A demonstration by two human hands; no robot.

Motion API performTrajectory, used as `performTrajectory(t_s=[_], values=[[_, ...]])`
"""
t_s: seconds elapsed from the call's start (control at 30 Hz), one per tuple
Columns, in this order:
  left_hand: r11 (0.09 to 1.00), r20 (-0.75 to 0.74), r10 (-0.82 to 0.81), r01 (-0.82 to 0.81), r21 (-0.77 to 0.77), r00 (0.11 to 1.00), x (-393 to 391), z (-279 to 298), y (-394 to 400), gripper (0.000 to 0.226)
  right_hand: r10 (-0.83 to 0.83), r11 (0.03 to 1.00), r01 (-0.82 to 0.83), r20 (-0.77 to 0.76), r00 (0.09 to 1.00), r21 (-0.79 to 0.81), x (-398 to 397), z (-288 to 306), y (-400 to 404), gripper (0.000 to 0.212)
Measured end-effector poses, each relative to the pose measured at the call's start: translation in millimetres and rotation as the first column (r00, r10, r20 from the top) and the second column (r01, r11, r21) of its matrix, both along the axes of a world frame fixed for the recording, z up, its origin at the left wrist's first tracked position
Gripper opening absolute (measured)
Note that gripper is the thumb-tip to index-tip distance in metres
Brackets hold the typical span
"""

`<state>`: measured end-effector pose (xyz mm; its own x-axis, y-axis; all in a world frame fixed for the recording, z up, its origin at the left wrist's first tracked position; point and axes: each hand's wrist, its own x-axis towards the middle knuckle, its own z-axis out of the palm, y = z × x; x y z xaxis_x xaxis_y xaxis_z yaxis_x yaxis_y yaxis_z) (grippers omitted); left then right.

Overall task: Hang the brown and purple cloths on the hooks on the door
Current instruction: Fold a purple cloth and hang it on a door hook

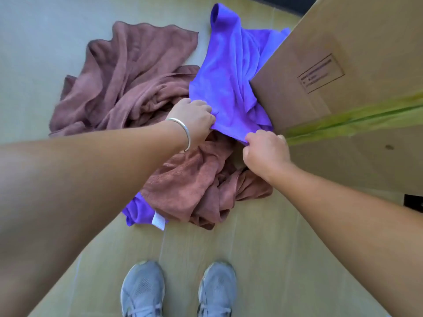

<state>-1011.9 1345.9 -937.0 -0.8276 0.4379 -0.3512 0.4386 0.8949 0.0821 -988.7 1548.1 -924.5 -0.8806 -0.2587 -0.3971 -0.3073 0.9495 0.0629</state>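
A purple cloth (231, 72) lies crumpled on the floor against a cardboard box. My left hand (194, 118) grips its near edge, and my right hand (265, 149) pinches the same edge a little further right. Brown cloths lie in a heap: one (128, 78) spreads out to the left, another (194, 186) is bunched just below my hands. A second piece of purple cloth (137, 210) with a white label pokes out from under the near brown one. No door or hooks are in view.
A large cardboard box (343, 76) sealed with yellow-green tape stands at the right, touching the purple cloth. Flattened cardboard (263, 259) covers the floor under my grey shoes (178, 291). A silver bangle sits on my left wrist.
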Motion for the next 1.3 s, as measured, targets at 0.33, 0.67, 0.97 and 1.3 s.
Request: performTrajectory(t_s=[0.33, 0.67, 0.97, 1.3], values=[[0.947, -0.158, 0.298, -0.271, 0.171, 0.941, 28.7, 195.1, -124.8, 0.033, -0.096, 0.974, 0.084, -0.047, 0.994, -0.209, -23.7, 188.8, -75.6, 0.006], [0.731, -0.176, 0.659, -0.678, -0.078, 0.731, 113.3, 373.1, -327.3, 0.017, 0.351, 0.813, -0.461, -0.332, 0.875, -0.355, -56.3, 385.5, -295.5, 0.024], [0.199, -0.397, 0.904, -0.978, 0.066, 0.157, 292.0, 511.3, -471.0, 0.008, 0.609, 0.509, -0.796, -0.516, 0.602, -0.328, 25.8, 518.3, -495.8, 0.018], [-0.009, -0.563, 0.82, -0.985, 0.172, -0.106, 544.9, 595.1, -471.7, 0.019, 0.776, 0.19, -0.937, -0.541, 0.326, -0.292, 186.4, 582.3, -582.5, 0.008]])
